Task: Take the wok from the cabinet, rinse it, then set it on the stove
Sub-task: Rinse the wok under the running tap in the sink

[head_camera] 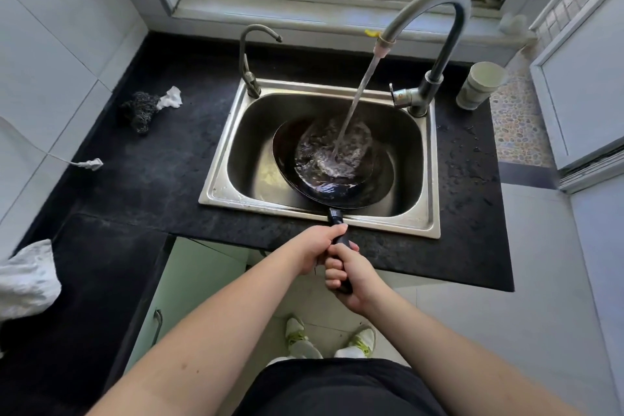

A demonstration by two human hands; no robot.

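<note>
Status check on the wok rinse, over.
Left hand and right hand both grip the wok handle. Wok in sink, tap water running in. Nothing in the way.

The dark round wok [332, 162] sits in the steel sink [216, 179] just beyond both hands, tilted, water pooling and splashing in its bowl under the tap's stream, its black handle [336, 216] reaching back over the sink's near rim into their grip.
</note>
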